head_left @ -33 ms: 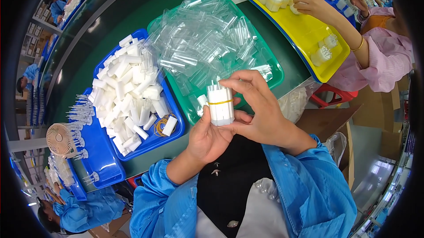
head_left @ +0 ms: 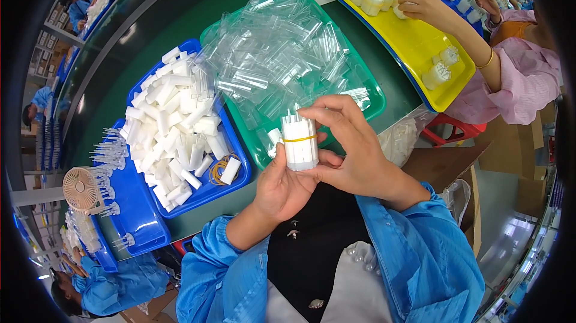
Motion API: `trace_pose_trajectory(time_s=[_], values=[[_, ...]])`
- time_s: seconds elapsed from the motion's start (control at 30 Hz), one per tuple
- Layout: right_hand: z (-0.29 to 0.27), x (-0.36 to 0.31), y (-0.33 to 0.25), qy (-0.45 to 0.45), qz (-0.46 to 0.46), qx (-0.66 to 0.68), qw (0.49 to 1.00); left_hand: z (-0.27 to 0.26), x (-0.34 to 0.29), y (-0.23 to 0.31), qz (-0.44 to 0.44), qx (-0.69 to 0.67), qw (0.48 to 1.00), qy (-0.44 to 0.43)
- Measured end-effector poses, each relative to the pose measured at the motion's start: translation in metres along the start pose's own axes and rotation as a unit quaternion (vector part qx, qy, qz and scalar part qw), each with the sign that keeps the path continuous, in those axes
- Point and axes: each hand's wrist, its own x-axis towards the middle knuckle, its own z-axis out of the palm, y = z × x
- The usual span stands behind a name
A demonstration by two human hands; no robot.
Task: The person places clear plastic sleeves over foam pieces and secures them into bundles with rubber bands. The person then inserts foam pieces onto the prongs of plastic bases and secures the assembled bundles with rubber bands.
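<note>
In front of my chest I hold an upright bundle of white cylinders [head_left: 300,150] with a yellow rubber band [head_left: 300,139] around its middle. Thin clear prongs stick up from its top. My left hand [head_left: 279,193] supports it from below and on the left, thumb against its side. The fingers of my right hand [head_left: 354,152] grip it from the right, with the index fingertip at the top edge. Just beyond the bundle is a green tray [head_left: 375,96] heaped with clear plastic tubes and sleeves [head_left: 270,53].
To the left, a blue tray [head_left: 241,180] holds loose white cylinders [head_left: 174,119] and rubber bands [head_left: 219,169]. Farther left are another blue tray [head_left: 141,227] with clear pronged parts and a small fan [head_left: 83,190]. At right, a co-worker's hand [head_left: 426,8] touches bundles in a yellow tray [head_left: 414,44].
</note>
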Motion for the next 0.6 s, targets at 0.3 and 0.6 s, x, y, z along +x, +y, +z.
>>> trace_pose_trajectory(time_s=[0.3, 0.6], values=[[0.0015, -0.0015, 0.0027, 0.01, -0.008, 0.032, 0.999, -0.0009, -0.001, -0.0007, 0.006, 0.016, 1.0, -0.017], [0.0036, -0.0051, 0.0077, 0.008, -0.002, 0.031, 1.0, 0.0032, -0.0023, -0.0058, 0.03, 0.055, 0.998, 0.014]])
